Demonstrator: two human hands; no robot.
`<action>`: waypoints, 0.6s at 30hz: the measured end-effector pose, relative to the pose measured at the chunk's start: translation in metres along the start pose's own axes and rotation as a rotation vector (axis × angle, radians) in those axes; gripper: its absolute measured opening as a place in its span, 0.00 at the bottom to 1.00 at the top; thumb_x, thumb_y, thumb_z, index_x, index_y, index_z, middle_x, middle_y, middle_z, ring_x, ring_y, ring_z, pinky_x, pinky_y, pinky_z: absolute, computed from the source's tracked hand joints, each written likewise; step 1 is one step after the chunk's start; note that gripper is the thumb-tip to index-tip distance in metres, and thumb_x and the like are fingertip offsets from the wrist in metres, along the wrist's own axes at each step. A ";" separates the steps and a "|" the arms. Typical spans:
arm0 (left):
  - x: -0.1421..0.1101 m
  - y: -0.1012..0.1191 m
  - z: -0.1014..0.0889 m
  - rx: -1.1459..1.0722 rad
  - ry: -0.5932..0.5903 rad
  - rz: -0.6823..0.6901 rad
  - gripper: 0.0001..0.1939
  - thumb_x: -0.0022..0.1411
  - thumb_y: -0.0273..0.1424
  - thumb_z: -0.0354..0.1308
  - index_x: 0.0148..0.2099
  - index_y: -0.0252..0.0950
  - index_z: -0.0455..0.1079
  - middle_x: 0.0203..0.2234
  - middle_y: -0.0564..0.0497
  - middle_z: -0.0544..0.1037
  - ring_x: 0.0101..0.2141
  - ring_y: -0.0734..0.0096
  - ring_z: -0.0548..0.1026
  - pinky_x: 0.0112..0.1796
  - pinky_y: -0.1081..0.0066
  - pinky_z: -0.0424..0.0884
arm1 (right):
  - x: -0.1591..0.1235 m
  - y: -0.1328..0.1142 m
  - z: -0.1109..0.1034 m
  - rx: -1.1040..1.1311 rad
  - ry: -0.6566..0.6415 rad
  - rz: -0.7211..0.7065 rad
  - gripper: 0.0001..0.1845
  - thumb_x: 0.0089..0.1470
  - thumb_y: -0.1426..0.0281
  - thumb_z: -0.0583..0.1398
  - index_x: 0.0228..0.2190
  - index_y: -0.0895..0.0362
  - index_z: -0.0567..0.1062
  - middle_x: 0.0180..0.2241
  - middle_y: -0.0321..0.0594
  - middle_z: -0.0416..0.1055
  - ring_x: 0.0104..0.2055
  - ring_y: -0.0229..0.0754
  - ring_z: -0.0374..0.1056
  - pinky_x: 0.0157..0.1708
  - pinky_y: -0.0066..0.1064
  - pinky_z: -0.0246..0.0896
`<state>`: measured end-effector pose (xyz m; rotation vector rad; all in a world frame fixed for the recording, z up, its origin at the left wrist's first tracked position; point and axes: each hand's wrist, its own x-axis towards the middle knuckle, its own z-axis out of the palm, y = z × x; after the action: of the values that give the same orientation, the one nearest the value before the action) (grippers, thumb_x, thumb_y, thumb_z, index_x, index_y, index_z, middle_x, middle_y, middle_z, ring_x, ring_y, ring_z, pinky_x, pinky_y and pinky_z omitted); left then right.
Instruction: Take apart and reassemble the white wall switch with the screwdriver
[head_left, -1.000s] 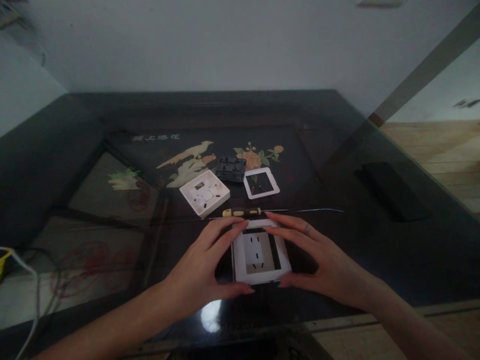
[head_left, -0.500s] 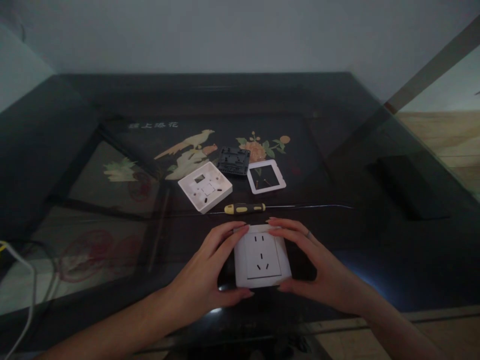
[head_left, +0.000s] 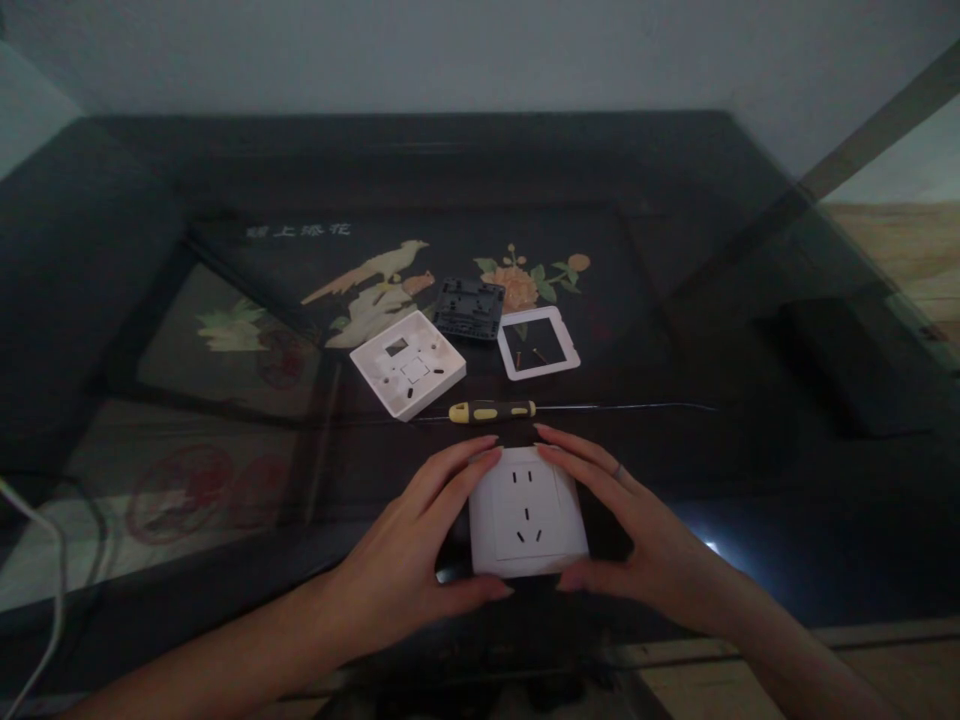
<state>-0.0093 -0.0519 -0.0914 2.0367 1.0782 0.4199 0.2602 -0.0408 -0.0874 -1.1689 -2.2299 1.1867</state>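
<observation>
A white wall socket point(head_left: 526, 512) with a five-hole face lies flat on the dark glass table point(head_left: 750, 440) near its front edge. My left hand point(head_left: 420, 545) grips its left side, thumb at the near corner and fingers at the far corner. My right hand point(head_left: 637, 535), a ring on one finger, grips the right side the same way. A yellow and black screwdriver point(head_left: 491, 410) lies just beyond the socket, its thin shaft pointing right.
Farther back lie a white mounting box point(head_left: 406, 376), a black plastic module point(head_left: 469, 308) and a white square frame point(head_left: 538, 343) with two small screws inside it. A bird-and-flower painting shows under the glass. A white cable point(head_left: 45, 590) hangs at the left edge.
A second ago the socket showed dark gaps beside its centre insert; now the face is closed and whole. Both hands stay on its sides. The view has tilted down slightly.
</observation>
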 end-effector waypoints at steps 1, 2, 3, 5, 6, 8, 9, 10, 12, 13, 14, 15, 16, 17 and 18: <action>0.000 0.000 0.000 0.005 -0.001 0.001 0.51 0.56 0.40 0.68 0.70 0.54 0.37 0.67 0.45 0.51 0.65 0.51 0.57 0.62 0.48 0.61 | 0.000 0.000 0.000 -0.013 0.005 -0.012 0.46 0.50 0.53 0.67 0.64 0.45 0.53 0.69 0.45 0.50 0.69 0.49 0.50 0.64 0.46 0.55; 0.000 0.000 0.000 0.009 0.002 0.005 0.50 0.57 0.40 0.67 0.70 0.53 0.36 0.67 0.45 0.51 0.65 0.52 0.57 0.62 0.49 0.61 | 0.000 0.001 0.000 -0.026 0.009 -0.024 0.46 0.50 0.53 0.66 0.65 0.45 0.52 0.69 0.45 0.50 0.69 0.49 0.50 0.64 0.46 0.55; 0.000 0.000 0.000 0.013 0.010 0.012 0.50 0.58 0.40 0.66 0.71 0.53 0.36 0.67 0.45 0.52 0.65 0.52 0.57 0.62 0.49 0.61 | -0.001 0.001 0.000 -0.040 0.015 -0.034 0.47 0.51 0.53 0.66 0.65 0.44 0.51 0.69 0.45 0.49 0.69 0.49 0.50 0.63 0.45 0.56; 0.000 -0.002 0.001 0.022 0.024 0.026 0.49 0.58 0.42 0.66 0.71 0.51 0.37 0.67 0.45 0.52 0.65 0.52 0.57 0.62 0.50 0.61 | -0.001 0.001 0.000 -0.067 0.022 -0.051 0.47 0.52 0.53 0.65 0.65 0.44 0.50 0.69 0.45 0.48 0.70 0.48 0.49 0.63 0.44 0.56; 0.000 -0.002 0.001 0.027 0.032 0.030 0.49 0.58 0.43 0.65 0.71 0.51 0.38 0.67 0.45 0.52 0.64 0.51 0.58 0.62 0.50 0.61 | -0.001 0.001 0.000 -0.079 0.022 -0.062 0.47 0.52 0.53 0.65 0.66 0.44 0.50 0.70 0.45 0.48 0.70 0.48 0.49 0.63 0.44 0.56; 0.000 -0.003 0.002 0.038 0.046 0.036 0.48 0.58 0.43 0.65 0.71 0.49 0.39 0.67 0.44 0.53 0.64 0.52 0.58 0.62 0.51 0.62 | 0.000 0.002 0.000 -0.095 0.022 -0.084 0.46 0.53 0.54 0.65 0.66 0.45 0.49 0.70 0.45 0.48 0.70 0.48 0.49 0.63 0.43 0.56; -0.001 -0.003 0.003 0.045 0.051 0.040 0.48 0.59 0.43 0.65 0.71 0.48 0.40 0.67 0.44 0.54 0.64 0.52 0.59 0.62 0.51 0.62 | 0.000 0.002 0.000 -0.101 0.023 -0.094 0.46 0.53 0.54 0.65 0.66 0.45 0.49 0.69 0.45 0.48 0.70 0.47 0.49 0.63 0.43 0.56; -0.001 -0.003 0.003 0.053 0.056 0.049 0.47 0.59 0.43 0.64 0.71 0.47 0.40 0.67 0.44 0.54 0.64 0.52 0.59 0.62 0.52 0.62 | 0.000 0.002 0.000 -0.107 0.023 -0.099 0.46 0.53 0.54 0.65 0.66 0.45 0.49 0.69 0.45 0.49 0.69 0.47 0.50 0.63 0.43 0.56; -0.001 -0.003 0.003 0.077 0.071 0.076 0.47 0.60 0.43 0.64 0.71 0.46 0.40 0.67 0.43 0.55 0.63 0.52 0.60 0.61 0.52 0.63 | 0.000 0.002 0.001 -0.123 0.024 -0.104 0.46 0.54 0.54 0.65 0.66 0.46 0.49 0.69 0.46 0.49 0.69 0.48 0.50 0.63 0.44 0.57; 0.000 -0.003 0.003 0.095 0.077 0.093 0.46 0.60 0.43 0.63 0.71 0.45 0.40 0.67 0.42 0.55 0.63 0.52 0.60 0.61 0.52 0.63 | 0.001 0.001 0.000 -0.134 0.025 -0.108 0.46 0.54 0.54 0.64 0.66 0.47 0.49 0.69 0.46 0.50 0.69 0.48 0.50 0.63 0.44 0.57; 0.000 -0.003 0.003 0.115 0.084 0.107 0.46 0.60 0.43 0.63 0.71 0.44 0.41 0.67 0.41 0.56 0.63 0.52 0.60 0.61 0.52 0.64 | 0.001 0.001 0.000 -0.148 0.024 -0.115 0.46 0.54 0.55 0.64 0.66 0.47 0.49 0.69 0.46 0.50 0.69 0.48 0.50 0.63 0.44 0.56; 0.001 -0.003 0.003 0.138 0.087 0.120 0.47 0.60 0.43 0.63 0.71 0.42 0.41 0.67 0.40 0.56 0.63 0.51 0.60 0.60 0.51 0.64 | 0.001 0.001 0.000 -0.165 0.025 -0.124 0.46 0.55 0.55 0.64 0.66 0.48 0.49 0.69 0.47 0.50 0.69 0.48 0.50 0.63 0.45 0.56; 0.001 -0.003 0.002 0.162 0.088 0.132 0.47 0.60 0.43 0.63 0.71 0.41 0.41 0.66 0.39 0.56 0.63 0.50 0.60 0.60 0.51 0.65 | 0.001 0.001 0.000 -0.183 0.025 -0.136 0.46 0.55 0.55 0.63 0.66 0.48 0.48 0.69 0.47 0.50 0.69 0.48 0.50 0.63 0.45 0.56; 0.002 -0.002 0.002 0.187 0.089 0.145 0.47 0.59 0.43 0.63 0.71 0.40 0.41 0.66 0.37 0.57 0.63 0.50 0.61 0.59 0.51 0.66 | 0.002 0.000 -0.001 -0.202 0.024 -0.148 0.46 0.55 0.55 0.63 0.67 0.49 0.48 0.68 0.48 0.51 0.69 0.48 0.50 0.64 0.45 0.56; 0.003 -0.002 0.002 0.212 0.090 0.159 0.47 0.59 0.42 0.64 0.71 0.38 0.41 0.66 0.36 0.58 0.63 0.49 0.61 0.59 0.51 0.67 | 0.002 0.000 -0.001 -0.222 0.022 -0.157 0.46 0.56 0.55 0.63 0.67 0.50 0.47 0.68 0.48 0.51 0.69 0.48 0.50 0.64 0.46 0.56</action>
<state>-0.0078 -0.0497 -0.0944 2.3205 1.0550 0.5011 0.2595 -0.0385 -0.0867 -1.0559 -2.4340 0.8801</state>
